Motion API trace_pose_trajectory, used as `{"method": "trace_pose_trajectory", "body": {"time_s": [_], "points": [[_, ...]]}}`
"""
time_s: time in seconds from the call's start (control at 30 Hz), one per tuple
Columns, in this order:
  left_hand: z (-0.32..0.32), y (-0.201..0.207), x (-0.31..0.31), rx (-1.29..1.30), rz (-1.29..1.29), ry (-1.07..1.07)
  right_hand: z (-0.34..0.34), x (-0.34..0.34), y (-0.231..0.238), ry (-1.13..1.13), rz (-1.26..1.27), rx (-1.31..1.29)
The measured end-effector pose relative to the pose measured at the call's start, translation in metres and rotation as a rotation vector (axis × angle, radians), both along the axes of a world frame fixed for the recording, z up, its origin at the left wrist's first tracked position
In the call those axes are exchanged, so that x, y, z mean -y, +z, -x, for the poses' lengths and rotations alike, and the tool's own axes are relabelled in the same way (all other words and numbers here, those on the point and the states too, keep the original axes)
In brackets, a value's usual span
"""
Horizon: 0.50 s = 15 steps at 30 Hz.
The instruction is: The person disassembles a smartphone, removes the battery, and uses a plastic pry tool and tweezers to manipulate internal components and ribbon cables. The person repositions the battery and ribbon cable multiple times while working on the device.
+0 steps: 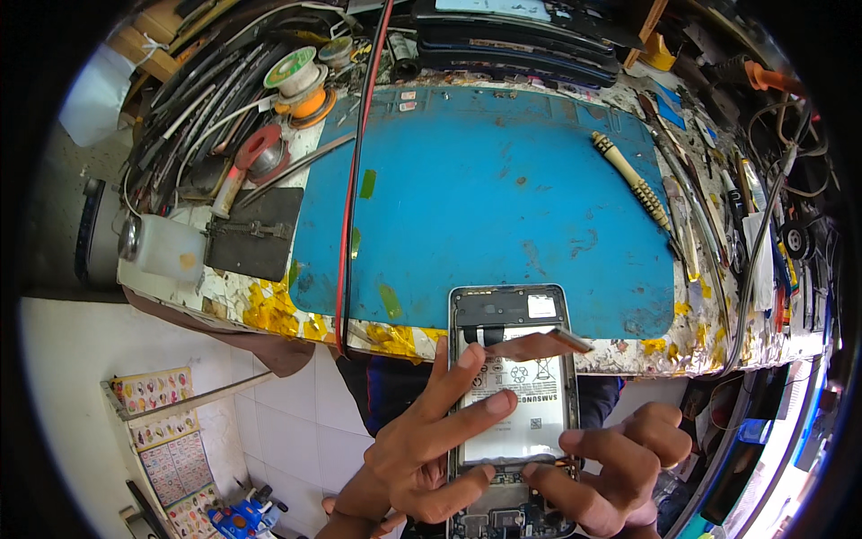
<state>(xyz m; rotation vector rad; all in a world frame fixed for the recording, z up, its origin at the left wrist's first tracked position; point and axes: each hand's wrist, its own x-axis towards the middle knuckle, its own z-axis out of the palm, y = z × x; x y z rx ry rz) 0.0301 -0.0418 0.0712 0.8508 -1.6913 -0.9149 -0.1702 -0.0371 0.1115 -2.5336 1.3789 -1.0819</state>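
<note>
An opened smartphone (569, 395), its back cover off, is held upright at the near edge of the bench. Its silver-white battery (516, 440) and the green circuit board (503, 499) below show. My left hand (422, 449) grips the phone from the left, fingers spread over the battery and thumb at its lower edge. My right hand (611, 467) is curled at the lower right, thumb and index fingertip on the phone near the board. A brown flex cable (525, 347) arches loose over the battery's upper part. Whether something small lies under the right fingertips is hidden.
A blue work mat (485, 198) covers the bench, with a beige ribbed-handled tool (633, 180) on its right. A red-and-black cable (350, 207) crosses the mat's left side. Solder spools (262, 154), a frosted jar (166, 247) and stacked dark panels (516, 54) stand around it.
</note>
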Motion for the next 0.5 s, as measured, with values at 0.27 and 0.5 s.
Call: {"method": "trace_pose_trajectory", "body": {"time_s": [0.27, 0.5], "points": [[-0.011, -0.020, -0.031, -0.315, -0.305, 0.014, -0.023, -0.014, -0.002, -0.285, 0.047, 0.015], [-0.001, -0.029, -0.029, -0.210, -0.033, 0.062, -0.033, -0.017, 0.003, -0.339, -0.014, 0.066]]}}
